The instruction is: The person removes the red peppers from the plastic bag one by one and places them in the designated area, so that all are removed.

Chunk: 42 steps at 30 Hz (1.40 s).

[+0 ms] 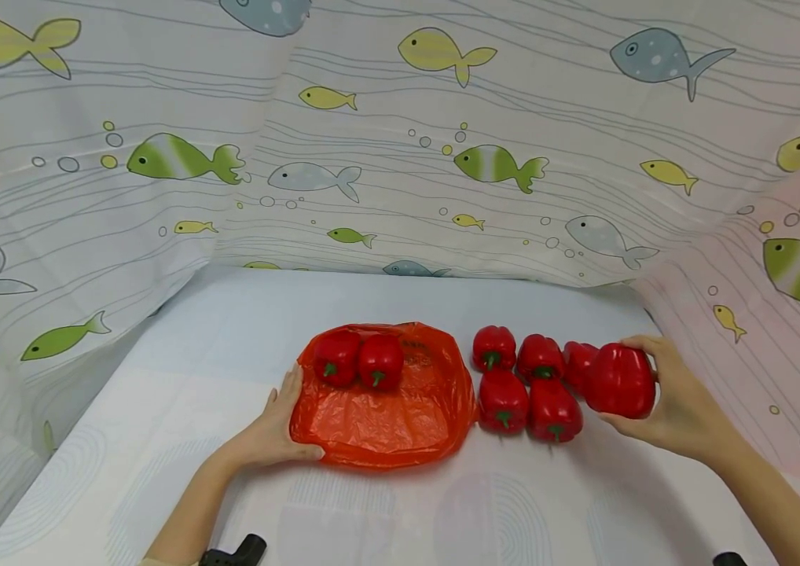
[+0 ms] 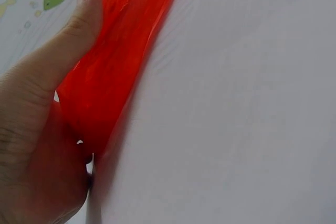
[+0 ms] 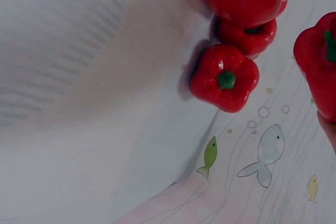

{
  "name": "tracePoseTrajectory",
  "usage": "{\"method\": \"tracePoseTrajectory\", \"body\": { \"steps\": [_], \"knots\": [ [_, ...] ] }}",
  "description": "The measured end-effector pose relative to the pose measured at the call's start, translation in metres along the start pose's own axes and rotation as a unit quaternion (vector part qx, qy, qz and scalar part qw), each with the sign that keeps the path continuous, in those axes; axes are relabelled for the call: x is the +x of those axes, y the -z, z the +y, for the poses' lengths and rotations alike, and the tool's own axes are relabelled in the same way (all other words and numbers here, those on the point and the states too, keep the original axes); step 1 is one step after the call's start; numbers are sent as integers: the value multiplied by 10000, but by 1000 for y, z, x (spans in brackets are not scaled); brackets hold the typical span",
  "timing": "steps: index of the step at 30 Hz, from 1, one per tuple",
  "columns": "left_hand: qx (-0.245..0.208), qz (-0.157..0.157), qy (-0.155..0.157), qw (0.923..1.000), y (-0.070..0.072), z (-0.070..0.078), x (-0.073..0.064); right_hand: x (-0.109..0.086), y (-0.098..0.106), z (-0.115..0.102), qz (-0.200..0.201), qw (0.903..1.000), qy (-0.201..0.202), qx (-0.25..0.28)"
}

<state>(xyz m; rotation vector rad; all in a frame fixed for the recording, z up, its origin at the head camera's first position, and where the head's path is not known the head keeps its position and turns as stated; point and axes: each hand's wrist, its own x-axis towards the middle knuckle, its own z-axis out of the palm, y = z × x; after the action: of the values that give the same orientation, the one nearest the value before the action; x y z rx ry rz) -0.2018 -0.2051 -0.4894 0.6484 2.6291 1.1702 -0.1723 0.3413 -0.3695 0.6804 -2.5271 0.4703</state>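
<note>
A red bell pepper (image 1: 622, 381) is held up between the fingers and thumb of my right hand (image 1: 683, 405), at the right end of the pepper group. The same held pepper (image 3: 320, 66) shows at the right edge of the right wrist view. My left hand (image 1: 269, 428) rests spread along the left side of an orange-red plastic bag (image 1: 386, 428), thumb at its near edge. In the left wrist view, the thumb lies along the bag's side (image 2: 113, 77). The bag is spread wide, with two red peppers (image 1: 357, 360) at its far left.
Several more red peppers (image 1: 504, 401) with green stems stand in two rows right of the bag, one partly hidden behind the held pepper. A fish-patterned curtain (image 1: 386, 141) encloses the white table (image 1: 343, 519) at the back and sides.
</note>
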Motion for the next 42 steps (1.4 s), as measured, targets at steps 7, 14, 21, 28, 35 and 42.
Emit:
{"method": "tracePoseTrajectory", "body": {
  "steps": [7,14,21,28,35,42],
  "knots": [
    [-26,-4,12,10000,1,-1,0,-10,-2,8,-524,9982,-231,-181],
    [-46,-45,44,10000,2,-1,1,-27,-11,16,-1749,9817,-725,-189],
    [-60,-48,43,10000,1,-2,2,-32,-22,17,-2195,9710,-915,-235],
    [-67,-44,34,10000,-1,-3,2,-32,-31,16,-2461,9632,-1077,111],
    [-46,-62,39,10000,0,-2,2,-33,-33,15,-2626,9581,-1141,27],
    [-22,-56,64,10000,0,-1,1,-33,-31,16,-2610,9596,-1026,-210]
  ]
}}
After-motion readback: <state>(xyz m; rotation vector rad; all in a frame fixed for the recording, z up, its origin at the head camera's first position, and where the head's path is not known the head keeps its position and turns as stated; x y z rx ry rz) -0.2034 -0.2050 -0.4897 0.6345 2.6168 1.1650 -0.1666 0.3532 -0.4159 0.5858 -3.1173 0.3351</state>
